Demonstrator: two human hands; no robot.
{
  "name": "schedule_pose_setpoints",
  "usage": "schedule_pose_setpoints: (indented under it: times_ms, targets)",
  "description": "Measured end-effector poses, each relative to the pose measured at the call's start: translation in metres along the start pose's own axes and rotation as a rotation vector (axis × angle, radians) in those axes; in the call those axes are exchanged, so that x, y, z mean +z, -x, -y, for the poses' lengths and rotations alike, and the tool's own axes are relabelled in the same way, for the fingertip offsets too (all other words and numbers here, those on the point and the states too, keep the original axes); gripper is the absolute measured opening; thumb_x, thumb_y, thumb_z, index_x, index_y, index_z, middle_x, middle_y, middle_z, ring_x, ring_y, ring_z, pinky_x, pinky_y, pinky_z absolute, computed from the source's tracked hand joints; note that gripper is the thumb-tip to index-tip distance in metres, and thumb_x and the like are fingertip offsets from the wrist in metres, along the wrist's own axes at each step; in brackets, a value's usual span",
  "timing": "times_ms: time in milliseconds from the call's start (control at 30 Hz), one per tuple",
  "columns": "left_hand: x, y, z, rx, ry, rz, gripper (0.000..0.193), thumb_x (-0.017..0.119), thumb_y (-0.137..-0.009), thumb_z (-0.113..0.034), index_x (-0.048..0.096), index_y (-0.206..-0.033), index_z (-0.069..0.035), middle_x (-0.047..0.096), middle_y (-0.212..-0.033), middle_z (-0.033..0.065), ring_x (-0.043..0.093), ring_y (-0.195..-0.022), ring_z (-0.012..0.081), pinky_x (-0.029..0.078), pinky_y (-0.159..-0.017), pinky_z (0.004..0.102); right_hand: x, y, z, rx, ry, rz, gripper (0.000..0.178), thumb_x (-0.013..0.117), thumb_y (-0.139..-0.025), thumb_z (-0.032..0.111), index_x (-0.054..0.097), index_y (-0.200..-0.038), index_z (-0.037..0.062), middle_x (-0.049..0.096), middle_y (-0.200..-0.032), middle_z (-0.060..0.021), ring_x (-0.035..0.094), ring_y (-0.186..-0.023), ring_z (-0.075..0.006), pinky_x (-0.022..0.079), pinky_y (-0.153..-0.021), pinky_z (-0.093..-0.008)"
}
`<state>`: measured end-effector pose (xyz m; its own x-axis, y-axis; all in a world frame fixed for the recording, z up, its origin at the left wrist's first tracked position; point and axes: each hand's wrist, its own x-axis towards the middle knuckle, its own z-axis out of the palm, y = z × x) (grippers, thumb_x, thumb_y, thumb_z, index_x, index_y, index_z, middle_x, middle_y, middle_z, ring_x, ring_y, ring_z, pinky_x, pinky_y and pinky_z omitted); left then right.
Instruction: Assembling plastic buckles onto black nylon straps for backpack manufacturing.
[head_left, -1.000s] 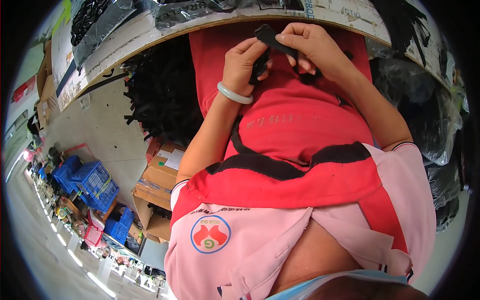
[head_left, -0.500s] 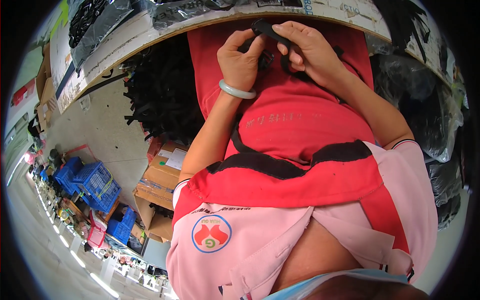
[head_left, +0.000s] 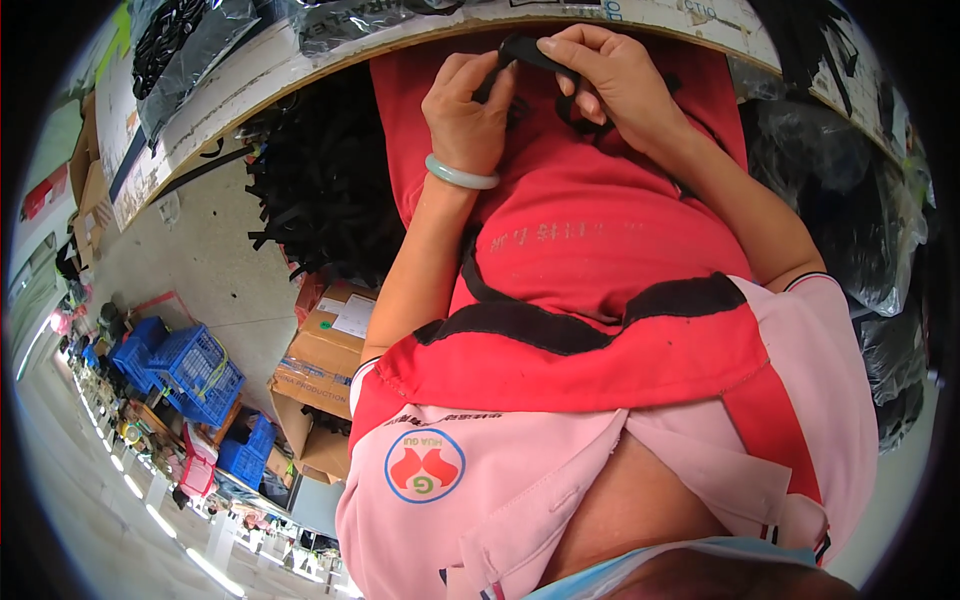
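Note:
A black webbing strap point(head_left: 538, 54) stretches between my two hands, just off the table's near edge and above my red apron. My left hand point(head_left: 466, 118), with a pale bangle on its wrist, pinches the strap's left end. Thumb and fingers of my right hand point(head_left: 622, 88) close on the strap's other side. More of the black strap hangs below the right fingers, dark and partly hidden. Whatever sits inside the left fingers cannot be made out.
The worktable's edge point(head_left: 330, 88) curves across the top, with plastic-wrapped black goods point(head_left: 190, 60) on it. A heap of black straps point(head_left: 325, 190) lies under it at left. Cardboard boxes point(head_left: 325, 365) and blue crates point(head_left: 200, 375) stand left; black plastic bags point(head_left: 825, 200) are at right.
Both hands have shifted slightly up and left with the strap. The left hand has turned, and a dark buckle-like piece that hung beside it is now mostly hidden.

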<state>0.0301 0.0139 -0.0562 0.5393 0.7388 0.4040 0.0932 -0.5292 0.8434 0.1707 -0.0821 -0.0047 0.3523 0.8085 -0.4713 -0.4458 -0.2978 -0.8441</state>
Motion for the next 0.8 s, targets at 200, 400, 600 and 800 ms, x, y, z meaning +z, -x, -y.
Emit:
schedule_pose_setpoints:
  times_ms: [200,400,600,800]
  targets:
    - [0.0,0.0,0.0,0.008,-0.018,0.024,0.014,0.072,-0.077,-0.001,0.067,-0.09,-0.001,0.061,-0.077,0.0095,0.061,-0.063,0.0209,0.048,-0.055,0.0291,-0.003,-0.002,-0.003,0.005,0.068,-0.011,0.018,0.063,-0.091,0.023,0.062,-0.09,0.0043,0.056,-0.063,-0.0002,0.043,-0.041,-0.0024,0.03,-0.036,-0.0176]
    - [0.002,0.001,0.006,-0.001,-0.024,0.072,0.015,0.072,-0.076,-0.002,0.066,-0.09,0.0,0.061,-0.078,0.0103,0.061,-0.064,0.0229,0.048,-0.057,0.0302,0.001,-0.01,-0.012,-0.053,-0.001,-0.062,0.018,0.063,-0.091,0.024,0.062,-0.093,0.0064,0.054,-0.064,0.0019,0.04,-0.042,-0.0017,0.027,-0.037,-0.017]
    - [0.005,0.004,0.005,0.022,-0.037,0.09,0.016,0.071,-0.076,-0.002,0.067,-0.091,0.0,0.062,-0.078,0.0115,0.062,-0.067,0.0243,0.05,-0.06,0.0288,0.003,-0.014,-0.023,-0.049,-0.049,-0.032,0.02,0.063,-0.092,0.024,0.061,-0.097,0.0054,0.055,-0.068,0.0019,0.042,-0.045,-0.0018,0.03,-0.04,-0.0173]
    - [-0.008,0.003,-0.003,-0.602,0.498,0.166,0.01,0.069,-0.082,-0.004,0.067,-0.09,0.002,0.062,-0.073,0.0041,0.062,-0.07,0.0149,0.05,-0.062,0.0249,-0.013,-0.019,-0.01,0.027,0.094,0.137,0.024,0.062,-0.092,0.027,0.062,-0.104,0.0062,0.056,-0.071,0.0019,0.046,-0.051,-0.0032,0.036,-0.045,-0.0173]
